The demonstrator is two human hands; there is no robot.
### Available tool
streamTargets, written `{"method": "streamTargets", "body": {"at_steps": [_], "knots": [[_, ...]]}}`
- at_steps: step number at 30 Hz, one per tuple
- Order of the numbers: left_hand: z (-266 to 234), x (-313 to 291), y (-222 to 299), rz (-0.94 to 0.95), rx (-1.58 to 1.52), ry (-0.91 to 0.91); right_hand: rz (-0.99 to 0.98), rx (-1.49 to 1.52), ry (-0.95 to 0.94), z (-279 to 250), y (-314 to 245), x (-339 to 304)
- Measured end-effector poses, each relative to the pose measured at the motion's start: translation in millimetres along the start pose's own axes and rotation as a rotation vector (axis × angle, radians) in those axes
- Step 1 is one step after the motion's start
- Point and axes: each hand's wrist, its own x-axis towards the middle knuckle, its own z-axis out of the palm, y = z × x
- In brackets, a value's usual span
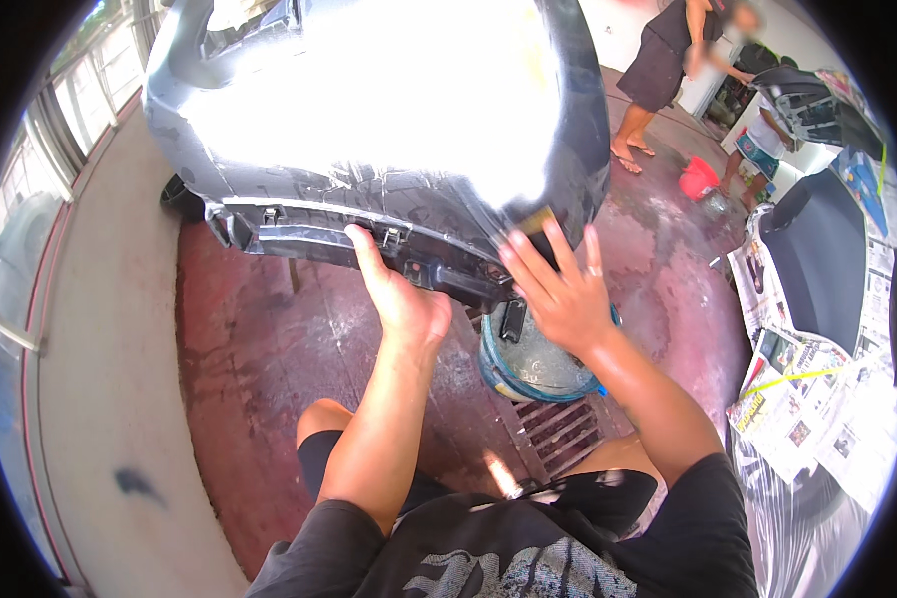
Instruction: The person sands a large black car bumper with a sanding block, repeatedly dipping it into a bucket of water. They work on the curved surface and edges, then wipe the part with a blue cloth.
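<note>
Two hands at the edge of one dark car panel [369, 120]

The panel, a large curved shell, fills the upper middle of the view, above the blue-rimmed bucket [492, 361]; strong glare whitens most of its face. The left hand [409, 299], palm turned up, grips the panel's near edge: the thumb lies against the edge strip beside metal clips [393, 237], and the other fingers are hidden beneath. The right hand [568, 304] lies at the right part of the same edge, back upward, its fingers extended, spread and slightly blurred, over a small yellowish pad [536, 219]. Whether these fingers grip the pad or only press upon it cannot be told.

The bucket, partly covered by the right hand, holds cloudy liquid and stands beside a slotted floor grate [563, 434]. The surrounding floor [259, 339] is reddish and stained; a pale ledge [100, 299] curves along the left. At right, a second dark panel [817, 259] rests on newspaper sheets [802, 424] crossed by yellow tape [797, 379], with clear plastic sheeting [792, 543] below. Farther back, a standing person [658, 70] in dark clothing reaches toward another dark part [817, 105], near a red bucket [699, 179].
</note>
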Motion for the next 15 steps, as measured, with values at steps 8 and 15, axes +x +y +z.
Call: {"method": "streamTargets", "body": {"at_steps": [8,15], "knots": [[-6.3,0.4,6.8,-0.105,0.003,-0.075,0.511,0.177,-0.708,44.6,12.1,-181.3],[6.0,-4.8,-0.2,-0.128,0.014,-0.057,0.376,0.52,-1.446,173.2,-14.3,-270.4]]}}
